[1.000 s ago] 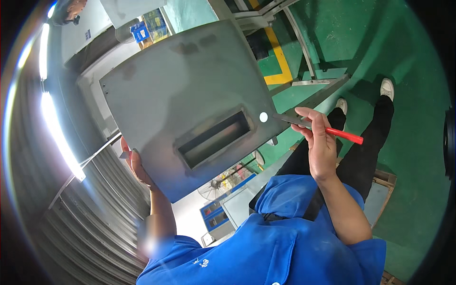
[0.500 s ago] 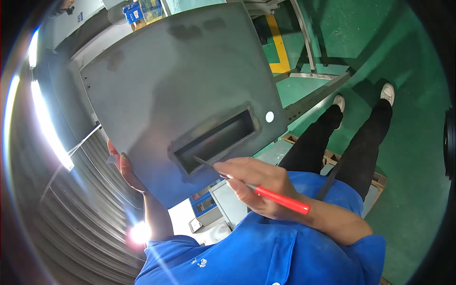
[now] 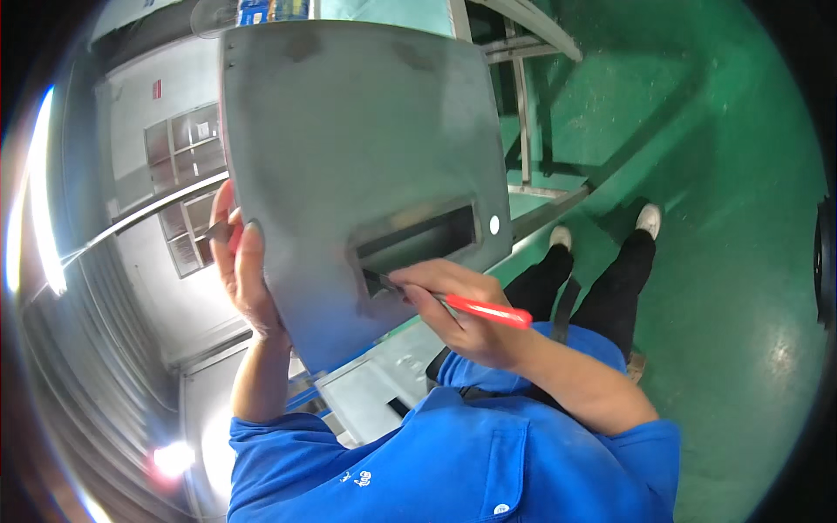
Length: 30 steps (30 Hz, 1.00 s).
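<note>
A large grey metal panel point(image 3: 366, 131) is tilted up in front of me, with a rectangular cutout point(image 3: 427, 240) in its lower part. My left hand point(image 3: 244, 279) grips the panel's left edge, thumb on the front face. A small dark, pointed piece point(image 3: 218, 231) with some red beside it shows between those fingers; its kind is unclear. In my right hand point(image 3: 466, 336) is a slim file with a red handle point(image 3: 490, 310), pinched by the metal shank. Its tip reaches into the cutout's lower left corner; whether it touches the edge is hard to see.
A metal frame point(image 3: 523, 122) stands behind the panel on the right, over the green floor point(image 3: 715, 288). Blue packages point(image 3: 261, 10) lie beyond the top edge. Below the panel is a pale flat surface point(image 3: 362, 392). Ribbed grey sheeting point(image 3: 113, 375) curves along the left.
The panel has turned more upright in view, and my left hand appears higher along its edge. The file's tip has stayed by the cutout's lower left. My view has shifted too.
</note>
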Each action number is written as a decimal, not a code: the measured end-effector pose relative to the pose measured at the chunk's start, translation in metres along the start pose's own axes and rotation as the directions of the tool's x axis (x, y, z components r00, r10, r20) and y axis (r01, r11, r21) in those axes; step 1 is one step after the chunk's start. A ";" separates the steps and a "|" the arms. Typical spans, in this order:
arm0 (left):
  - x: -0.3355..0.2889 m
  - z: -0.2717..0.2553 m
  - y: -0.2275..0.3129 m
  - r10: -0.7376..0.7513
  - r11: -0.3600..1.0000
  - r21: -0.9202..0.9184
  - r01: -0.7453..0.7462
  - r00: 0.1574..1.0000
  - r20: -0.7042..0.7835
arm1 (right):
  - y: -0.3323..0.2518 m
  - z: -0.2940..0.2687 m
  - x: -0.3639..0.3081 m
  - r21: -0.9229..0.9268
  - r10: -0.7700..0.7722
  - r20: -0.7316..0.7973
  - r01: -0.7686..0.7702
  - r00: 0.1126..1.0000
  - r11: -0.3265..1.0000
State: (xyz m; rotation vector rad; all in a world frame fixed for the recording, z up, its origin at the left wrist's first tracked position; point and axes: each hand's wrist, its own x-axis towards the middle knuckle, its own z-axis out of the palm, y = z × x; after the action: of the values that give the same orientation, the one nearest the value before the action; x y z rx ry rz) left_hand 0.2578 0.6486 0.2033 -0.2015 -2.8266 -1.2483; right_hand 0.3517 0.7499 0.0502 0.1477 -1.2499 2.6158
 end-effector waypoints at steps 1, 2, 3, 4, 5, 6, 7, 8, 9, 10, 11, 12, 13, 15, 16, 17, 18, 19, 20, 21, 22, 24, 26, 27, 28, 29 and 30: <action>-0.001 -0.006 -0.001 -0.004 0.999 0.041 0.003 1.000 0.027 | -0.002 0.002 -0.008 -0.021 0.059 -0.018 -0.060 0.998 0.998; -0.001 -0.014 0.003 0.006 0.996 0.088 -0.010 0.999 0.049 | -0.009 0.004 -0.013 -0.037 0.101 -0.038 -0.102 0.994 0.994; 0.000 -0.023 0.003 0.050 0.992 0.111 -0.057 0.997 0.064 | -0.017 0.005 -0.015 -0.167 0.071 -0.093 -0.085 0.993 0.982; -0.001 -0.035 -0.004 0.120 0.987 0.094 -0.128 0.989 0.085 | -0.024 0.006 -0.015 -0.293 0.030 -0.136 -0.069 0.990 0.954; 0.004 -0.046 -0.011 0.116 0.991 -0.083 -0.110 0.990 0.076 | -0.022 0.008 -0.018 -0.300 -0.012 -0.228 -0.058 0.974 0.952; 0.010 -0.058 -0.021 0.121 0.960 -0.262 -0.096 0.989 0.083 | -0.014 0.012 -0.021 -0.308 -0.060 -0.324 -0.045 0.944 0.950; 0.015 -0.072 -0.028 0.117 0.937 -0.329 -0.119 0.993 -0.026 | -0.013 0.016 -0.019 -0.425 -0.123 -0.346 -0.039 0.930 0.904; 0.020 -0.100 -0.047 0.172 0.917 -0.354 -0.182 0.983 -0.060 | -0.012 0.020 -0.020 -0.530 -0.189 -0.371 -0.040 0.909 0.847; 0.024 -0.128 -0.068 0.217 0.925 -0.260 -0.279 0.946 -0.243 | -0.005 0.022 -0.024 -0.507 -0.186 -0.425 -0.063 0.886 0.860; 0.025 -0.156 -0.092 0.257 0.927 -0.149 -0.344 0.872 -0.416 | 0.005 0.027 -0.027 -0.477 -0.179 -0.479 -0.083 0.859 0.875; 0.021 -0.188 -0.120 0.306 0.915 -0.064 -0.397 0.791 -0.530 | 0.010 0.041 -0.027 -0.489 -0.185 -0.537 -0.124 0.823 0.863; 0.024 -0.219 -0.151 0.353 0.899 0.019 -0.438 0.698 -0.623 | 0.023 0.050 -0.030 -0.563 -0.234 -0.551 -0.149 0.801 0.813; 0.017 -0.247 -0.180 0.251 0.935 0.021 -0.353 0.621 -0.742 | 0.038 0.056 -0.038 -0.558 -0.266 -0.549 -0.110 0.792 0.823; 0.007 -0.302 -0.254 0.075 0.955 -0.093 -0.281 0.534 -0.842 | 0.070 0.066 -0.054 -0.561 -0.332 -0.565 -0.057 0.756 0.826; 0.000 -0.324 -0.291 0.007 0.941 -0.178 -0.287 0.544 -0.839 | 0.084 0.074 -0.057 -0.561 -0.351 -0.595 -0.060 0.723 0.826; -0.006 -0.330 -0.325 -0.116 0.940 -0.267 -0.213 0.536 -0.836 | 0.096 0.079 -0.058 -0.562 -0.374 -0.626 -0.063 0.684 0.825; -0.011 -0.333 -0.355 -0.236 0.926 -0.352 -0.133 0.523 -0.819 | 0.106 0.084 -0.058 -0.553 -0.390 -0.663 -0.067 0.639 0.830; -0.013 -0.324 -0.379 -0.259 0.934 -0.353 -0.054 0.577 -0.774 | 0.112 0.087 -0.056 -0.545 -0.405 -0.696 -0.070 0.593 0.835; -0.019 -0.306 -0.399 -0.293 0.935 -0.354 0.027 0.624 -0.725 | 0.114 0.089 -0.055 -0.537 -0.415 -0.722 -0.070 0.554 0.841; -0.022 -0.288 -0.421 -0.333 0.873 -0.484 -0.063 0.648 -0.685 | 0.116 0.091 -0.052 -0.520 -0.417 -0.749 -0.066 0.515 0.852; -0.020 -0.275 -0.436 -0.360 0.783 -0.603 -0.150 0.681 -0.637 | 0.116 0.092 -0.048 -0.502 -0.420 -0.776 -0.057 0.471 0.863; -0.021 -0.264 -0.434 -0.442 0.772 -0.631 -0.075 0.650 -0.618 | 0.117 0.094 -0.041 -0.467 -0.415 -0.820 -0.041 0.394 0.883; -0.009 -0.254 -0.408 -0.725 0.614 -0.789 -0.010 0.387 -0.570 | 0.121 0.094 -0.032 -0.450 -0.416 -0.841 -0.019 0.347 0.893; -0.017 -0.261 -0.421 -0.644 0.614 -0.789 -0.025 0.562 -0.519 | 0.123 0.094 -0.032 -0.441 -0.412 -0.850 -0.014 0.329 0.898; -0.017 -0.257 -0.428 -0.591 0.620 -0.779 -0.092 0.599 -0.541 | 0.124 0.092 -0.030 -0.436 -0.414 -0.855 -0.001 0.313 0.900; -0.014 -0.266 -0.424 -0.576 0.605 -0.792 -0.085 0.639 -0.509 | 0.129 0.097 -0.029 -0.421 -0.406 -0.867 0.009 0.289 0.907; -0.010 -0.270 -0.422 -0.561 0.589 -0.804 -0.075 0.679 -0.474 | 0.132 0.098 -0.024 -0.416 -0.404 -0.872 0.020 0.275 0.909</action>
State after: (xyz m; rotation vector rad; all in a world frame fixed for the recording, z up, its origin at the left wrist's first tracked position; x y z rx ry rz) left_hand 0.2068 0.1664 0.0752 0.6047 -1.5328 -2.0065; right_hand 0.3399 0.5898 0.0081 -1.0932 -0.9888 1.5721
